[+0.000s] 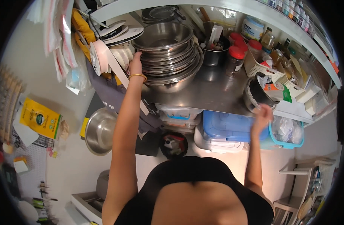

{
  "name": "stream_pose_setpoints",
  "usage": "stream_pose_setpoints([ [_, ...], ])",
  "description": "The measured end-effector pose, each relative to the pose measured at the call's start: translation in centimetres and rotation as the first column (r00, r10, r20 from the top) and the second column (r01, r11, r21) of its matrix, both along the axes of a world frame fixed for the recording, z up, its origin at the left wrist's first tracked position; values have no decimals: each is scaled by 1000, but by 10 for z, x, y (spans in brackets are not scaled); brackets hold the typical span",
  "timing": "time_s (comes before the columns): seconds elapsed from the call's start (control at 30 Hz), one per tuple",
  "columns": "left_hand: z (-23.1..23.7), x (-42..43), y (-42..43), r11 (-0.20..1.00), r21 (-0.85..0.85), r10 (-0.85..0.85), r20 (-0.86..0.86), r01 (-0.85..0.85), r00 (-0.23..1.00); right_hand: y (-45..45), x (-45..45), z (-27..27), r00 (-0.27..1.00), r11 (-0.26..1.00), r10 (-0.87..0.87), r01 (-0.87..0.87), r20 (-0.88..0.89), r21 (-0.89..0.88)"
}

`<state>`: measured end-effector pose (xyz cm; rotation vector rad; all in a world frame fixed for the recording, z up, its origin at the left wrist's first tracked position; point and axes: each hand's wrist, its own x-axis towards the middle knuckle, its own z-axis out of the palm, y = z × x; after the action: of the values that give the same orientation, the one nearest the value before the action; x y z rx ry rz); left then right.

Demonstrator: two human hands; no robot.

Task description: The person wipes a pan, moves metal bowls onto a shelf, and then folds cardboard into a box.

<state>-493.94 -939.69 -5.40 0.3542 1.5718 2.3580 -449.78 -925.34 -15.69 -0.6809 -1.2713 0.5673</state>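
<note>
My left hand (136, 64) reaches up to the left side of a tall stack of stainless steel mixing bowls (169, 67). It touches the stack near the upper rims, and its fingers are mostly hidden, so its hold is unclear. Beside that hand are several ribbon spools (100, 57). On the right, my right hand (262, 115) is blurred by motion near the shelf's front edge. It is close to a metal bowl (249, 97) with a dark round pan (259, 88) tilted inside it; whether they touch cannot be told. Plastic packets (276, 88) lie in the pan.
The bowls stand on a steel shelf (214, 92), below a white upper shelf (172, 6). Red-lidded jars (235, 60) and white baskets (262, 71) line its back right. Underneath are a blue-lidded storage box (231, 125) and a black bin (174, 144). A steel bowl (100, 132) hangs at left.
</note>
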Motion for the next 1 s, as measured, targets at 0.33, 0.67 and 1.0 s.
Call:
stream_pose_setpoints([
  [0.33,-17,-29,11,862,-502,-72,-248,-64,966,134,-330,88,733,549,680,-535,-29,-642],
  [0.67,-4,10,-48,949,-294,-125,-10,117,992,57,-247,141,668,374,720,-601,-187,-706],
  [1.0,54,58,-42,879,-287,-402,-17,381,915,77,-195,139,747,531,616,-629,-251,-569],
])
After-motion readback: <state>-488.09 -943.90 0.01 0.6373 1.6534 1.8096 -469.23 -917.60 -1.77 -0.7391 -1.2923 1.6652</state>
